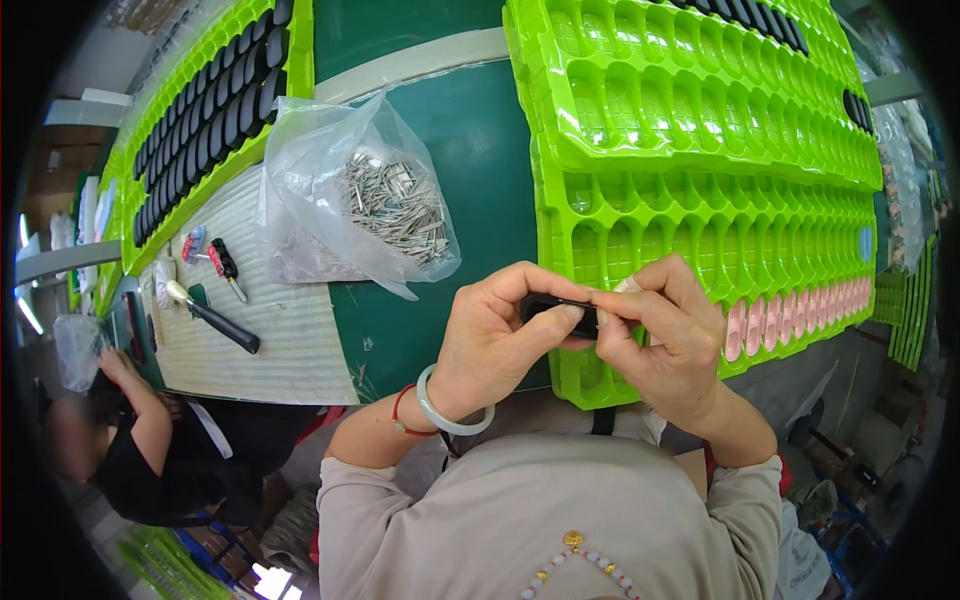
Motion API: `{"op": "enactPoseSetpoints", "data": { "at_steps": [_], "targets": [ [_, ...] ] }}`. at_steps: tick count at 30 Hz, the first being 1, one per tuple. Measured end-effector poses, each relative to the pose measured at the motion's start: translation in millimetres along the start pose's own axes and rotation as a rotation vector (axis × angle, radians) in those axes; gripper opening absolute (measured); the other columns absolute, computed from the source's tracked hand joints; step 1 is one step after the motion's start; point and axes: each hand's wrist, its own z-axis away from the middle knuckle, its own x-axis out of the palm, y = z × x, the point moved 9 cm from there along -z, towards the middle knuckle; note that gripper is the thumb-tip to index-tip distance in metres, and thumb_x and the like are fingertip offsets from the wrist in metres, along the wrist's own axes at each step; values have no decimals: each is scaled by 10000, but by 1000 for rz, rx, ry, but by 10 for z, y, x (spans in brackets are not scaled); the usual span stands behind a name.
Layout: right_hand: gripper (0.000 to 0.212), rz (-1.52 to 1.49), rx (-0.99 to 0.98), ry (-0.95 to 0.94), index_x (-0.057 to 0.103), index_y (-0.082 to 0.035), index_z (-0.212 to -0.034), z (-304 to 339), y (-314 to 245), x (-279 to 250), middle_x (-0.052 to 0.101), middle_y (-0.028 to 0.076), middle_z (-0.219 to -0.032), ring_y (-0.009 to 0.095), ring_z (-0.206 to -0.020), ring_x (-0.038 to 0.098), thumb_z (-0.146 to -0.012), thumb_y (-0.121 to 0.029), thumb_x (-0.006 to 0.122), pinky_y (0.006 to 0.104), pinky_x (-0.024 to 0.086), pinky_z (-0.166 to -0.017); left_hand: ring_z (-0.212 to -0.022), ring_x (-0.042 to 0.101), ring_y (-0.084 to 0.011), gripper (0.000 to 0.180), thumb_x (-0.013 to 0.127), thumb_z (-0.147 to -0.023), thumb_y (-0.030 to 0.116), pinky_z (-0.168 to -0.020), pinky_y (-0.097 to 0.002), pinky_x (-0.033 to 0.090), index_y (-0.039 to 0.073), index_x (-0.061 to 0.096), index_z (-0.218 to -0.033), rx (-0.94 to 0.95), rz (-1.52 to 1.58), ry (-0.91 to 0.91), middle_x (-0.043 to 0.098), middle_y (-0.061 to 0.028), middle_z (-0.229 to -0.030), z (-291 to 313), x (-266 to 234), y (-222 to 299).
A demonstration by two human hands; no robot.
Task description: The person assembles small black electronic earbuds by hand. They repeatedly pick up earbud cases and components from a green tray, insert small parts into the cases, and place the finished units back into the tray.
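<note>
In front of my chest, my left hand [490, 335] grips a small black rounded plastic part [540, 305], its thumb pressed on the face. My right hand [672, 338] is closed in a pinch at the right end of the same part. Whether its fingertips also hold something tiny there is too small to tell. Both hands are over the near left corner of a bright green moulded tray [548, 225]. A row of pink oval parts [770, 325] fills pockets along the tray's near edge.
An open clear plastic bag [310, 190] of thin metal pins [395, 205] lies left of the tray. Farther left are a black-handled tool [225, 328], a small screwdriver [225, 265] and a green tray of black parts [210, 125]. A person in black [190, 450] sits at the left.
</note>
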Motion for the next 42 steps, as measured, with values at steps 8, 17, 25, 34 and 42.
{"op": "enactPoseSetpoints", "data": {
  "at_steps": [8,17,25,34,42],
  "targets": [
    [212,28,-11,8,628,-27,-782,-6,-18,-6,472,65,-688,161,-532,498,-607,91,650,276,403,-426,-858,596,-138,122,537,-834,-46,-750,-277,556,-64,556,-954,6,-12,-1,595,-102,-931,6,8,8],
    [418,-763,445,132,486,-16,-1130,179,368,-202,491,78,-1044,147,-831,561,-748,54,640,262,522,-698,-1031,540,-159,219,509,-888,73,-912,-278,412,-17,539,-1086,25,160,34,585,-120,-1115,-17,288,169],
    [327,-1201,505,255,466,10,-1169,405,670,-496,583,47,-1019,92,-894,560,-858,-18,561,219,454,-765,-1148,452,-152,310,502,-896,72,-942,-290,379,-1,501,-1197,-17,83,-89,367,-111,-1358,-288,1247,17],
    [227,-1126,316,776,522,-23,-1113,930,1401,-2119,590,32,-934,85,-730,537,-907,-117,501,222,440,-622,-1105,483,-218,534,593,-827,173,-902,-335,421,-6,390,-1287,38,-666,-738,498,-168,-1186,-1377,3015,-96],
    [279,-1214,350,979,500,-51,-1167,1392,1868,-2469,595,16,-987,98,-852,562,-918,-176,499,244,479,-683,-785,652,-256,597,711,-693,431,-674,-333,523,-98,555,-922,317,-1322,-51,628,-201,-874,-4192,4066,-184]
  ]
}}
